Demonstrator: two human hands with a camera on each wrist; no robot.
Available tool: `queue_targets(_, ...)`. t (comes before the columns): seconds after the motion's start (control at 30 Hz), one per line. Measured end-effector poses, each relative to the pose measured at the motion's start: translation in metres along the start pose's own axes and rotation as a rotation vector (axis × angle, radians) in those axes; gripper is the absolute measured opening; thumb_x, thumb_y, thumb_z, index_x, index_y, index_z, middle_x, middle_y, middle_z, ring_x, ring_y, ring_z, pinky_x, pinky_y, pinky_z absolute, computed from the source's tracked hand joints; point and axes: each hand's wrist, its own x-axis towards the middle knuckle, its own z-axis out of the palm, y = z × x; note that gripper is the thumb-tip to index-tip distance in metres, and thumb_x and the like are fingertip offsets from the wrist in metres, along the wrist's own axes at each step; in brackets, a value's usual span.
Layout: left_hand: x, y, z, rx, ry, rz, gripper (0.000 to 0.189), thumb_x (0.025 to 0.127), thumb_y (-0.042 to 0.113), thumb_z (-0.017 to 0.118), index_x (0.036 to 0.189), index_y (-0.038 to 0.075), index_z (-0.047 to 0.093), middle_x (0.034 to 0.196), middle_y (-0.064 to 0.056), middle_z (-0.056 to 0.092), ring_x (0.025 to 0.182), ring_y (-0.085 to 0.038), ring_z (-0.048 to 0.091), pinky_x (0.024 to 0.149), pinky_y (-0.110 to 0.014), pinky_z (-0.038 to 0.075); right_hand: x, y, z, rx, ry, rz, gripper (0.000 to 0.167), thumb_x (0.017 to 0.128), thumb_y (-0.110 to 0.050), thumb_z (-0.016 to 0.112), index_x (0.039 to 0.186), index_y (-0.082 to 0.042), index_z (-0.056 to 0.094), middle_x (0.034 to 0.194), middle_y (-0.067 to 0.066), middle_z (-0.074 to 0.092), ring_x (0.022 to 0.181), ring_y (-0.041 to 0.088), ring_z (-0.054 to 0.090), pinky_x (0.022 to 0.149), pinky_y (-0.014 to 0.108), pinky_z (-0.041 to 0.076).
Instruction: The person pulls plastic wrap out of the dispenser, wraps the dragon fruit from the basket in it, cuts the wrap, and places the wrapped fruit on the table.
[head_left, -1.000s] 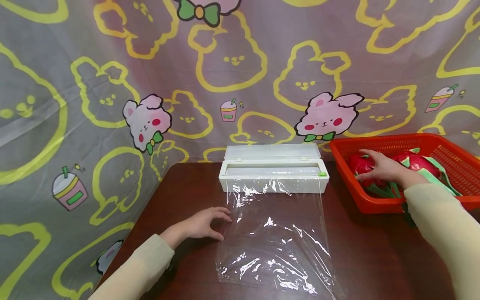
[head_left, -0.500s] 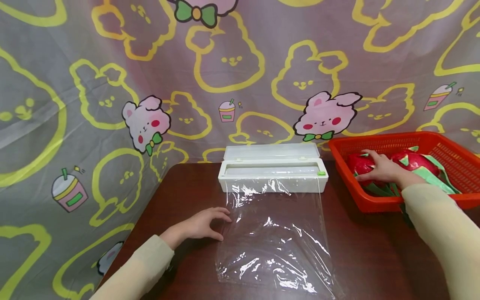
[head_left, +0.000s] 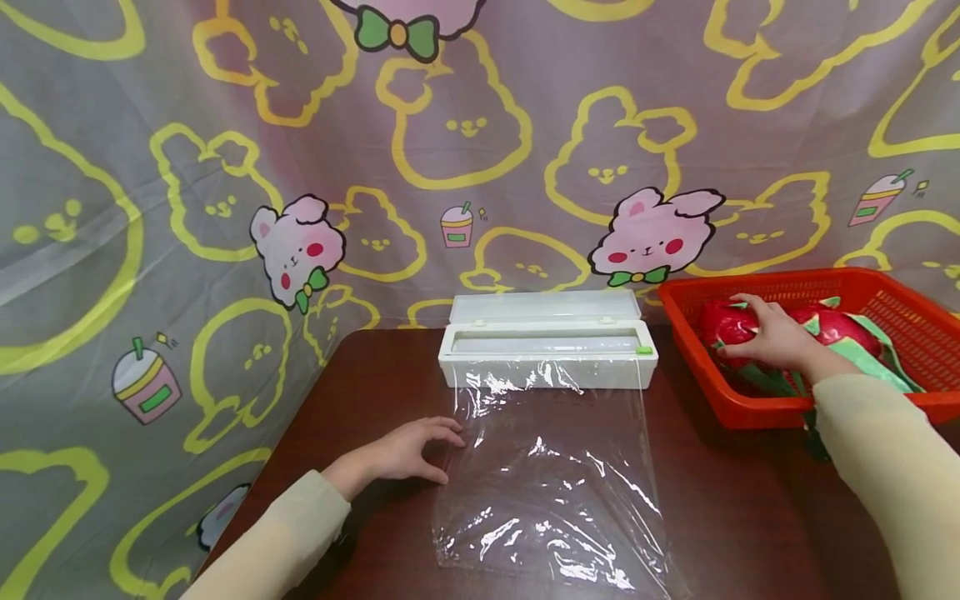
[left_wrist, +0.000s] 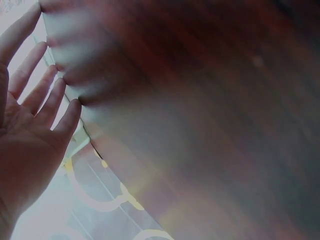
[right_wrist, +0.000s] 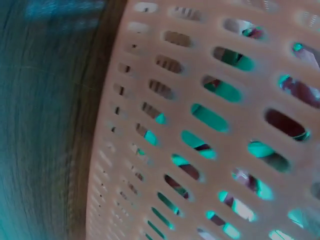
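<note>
My right hand (head_left: 783, 337) reaches into a red plastic basket (head_left: 757, 410) and grips a shiny red dragon fruit (head_left: 723, 323) with green-tipped scales, thumb on its near side and fingers over its far side. Another dragon fruit (head_left: 855, 332) lies to the right of it, partly behind that hand. In the right wrist view the slotted basket wall (right_wrist: 240, 115) hides the hand. My left hand (head_left: 408, 448) rests by its fingertips on the table at the left edge of a sheet of clear cling film (head_left: 551, 475). The left wrist view shows its fingers (left_wrist: 60, 100) spread and relaxed.
The film comes out of a white cling film dispenser (head_left: 547, 372) with its clear lid (head_left: 546, 307) raised and a green slider (head_left: 644, 350) at its right end. A dark brown table (head_left: 375, 367) lies beneath. A patterned curtain (head_left: 465, 125) stands behind and left.
My right hand now holds the left dragon fruit more closely; hand and fruit have shifted slightly right. The left hand and the film have stayed still.
</note>
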Motion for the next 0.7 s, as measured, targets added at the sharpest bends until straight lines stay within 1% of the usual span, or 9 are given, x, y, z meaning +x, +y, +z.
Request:
queue_targets(0.1, 0.000, 0.001, -0.001, 0.006, 0.004, 0.012, 0.048, 0.076, 0.023, 0.085, 0.120, 0.015, 0.067, 0.137, -0.006, 0.051, 0.129, -0.030, 0.044, 0.104, -0.051, 0.035, -0.003, -0.005, -0.005, 0.004, 0.047, -0.005, 0.104, 0.079, -0.043, 0.078, 0.147, 0.001, 0.012, 0.126, 0.041, 0.025, 0.110, 0.057, 0.035, 0.088, 0.071, 0.038)
queue_targets(0.2, 0.000, 0.001, -0.002, 0.011, 0.004, 0.020, 0.048, 0.076, 0.023, 0.084, 0.120, 0.015, 0.067, 0.137, -0.007, 0.051, 0.129, -0.031, 0.044, 0.105, -0.051, 0.035, -0.005, -0.009, -0.012, 0.004, 0.070, -0.003, 0.104, 0.080, -0.041, 0.078, 0.148, 0.002, 0.011, 0.127, 0.041, 0.024, 0.110, 0.058, 0.034, 0.087, 0.071, 0.038)
queue_targets(0.4, 0.000, 0.000, -0.002, 0.024, 0.004, 0.037, 0.048, 0.077, 0.023, 0.084, 0.121, 0.015, 0.067, 0.137, -0.007, 0.051, 0.129, -0.030, 0.044, 0.105, -0.051, 0.035, -0.007, -0.016, -0.029, -0.001, 0.106, 0.000, 0.108, 0.080, -0.041, 0.079, 0.149, 0.002, 0.009, 0.127, 0.040, 0.023, 0.110, 0.058, 0.031, 0.082, 0.068, 0.044)
queue_targets(0.53, 0.001, -0.001, -0.002, 0.032, 0.006, 0.054, 0.048, 0.077, 0.024, 0.084, 0.121, 0.014, 0.067, 0.137, -0.008, 0.052, 0.128, -0.031, 0.045, 0.105, -0.050, 0.035, -0.010, -0.022, -0.041, -0.023, 0.136, -0.018, 0.105, 0.079, -0.037, 0.080, 0.149, 0.001, 0.012, 0.126, 0.039, 0.025, 0.109, 0.058, 0.032, 0.077, 0.064, 0.048)
queue_targets(0.7, 0.000, -0.001, 0.000, 0.028, 0.006, 0.053, 0.048, 0.077, 0.024, 0.084, 0.121, 0.013, 0.067, 0.137, -0.008, 0.051, 0.129, -0.031, 0.044, 0.105, -0.050, 0.035, -0.014, -0.033, -0.054, -0.042, 0.154, -0.056, 0.100, 0.078, -0.031, 0.082, 0.148, 0.000, 0.016, 0.125, 0.039, 0.025, 0.105, 0.055, 0.035, 0.070, 0.058, 0.052)
